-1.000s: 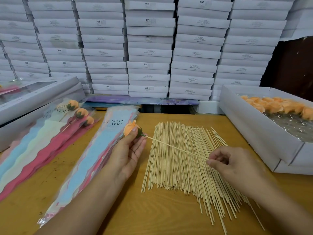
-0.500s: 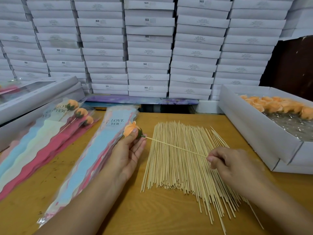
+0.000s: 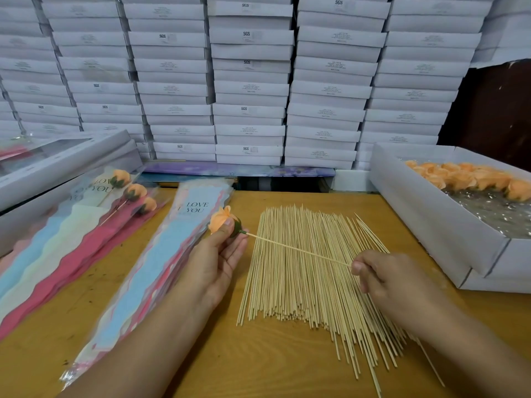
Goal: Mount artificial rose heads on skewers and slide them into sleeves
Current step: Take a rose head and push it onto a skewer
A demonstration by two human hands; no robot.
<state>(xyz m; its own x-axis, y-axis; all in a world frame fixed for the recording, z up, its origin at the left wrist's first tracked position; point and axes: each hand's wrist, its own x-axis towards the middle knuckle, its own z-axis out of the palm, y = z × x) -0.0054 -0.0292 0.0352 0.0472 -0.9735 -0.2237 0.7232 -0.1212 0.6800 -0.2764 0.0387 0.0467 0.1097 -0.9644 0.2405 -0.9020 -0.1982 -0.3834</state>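
Holding an orange rose head (image 3: 220, 220) between thumb and fingers, our left hand (image 3: 214, 264) keeps it just above the stack of printed sleeves (image 3: 161, 254), its grip pinching the bloom near the green base. Our right hand (image 3: 386, 278) pinches the far end of a skewer (image 3: 298, 249) whose tip meets that base, the stick slanting over the pile of skewers (image 3: 310, 282) on the tabletop (image 3: 273, 366). To the right, we see more rose heads in a white box (image 3: 431, 214); at left lie three finished roses (image 3: 133, 191) in sleeves.
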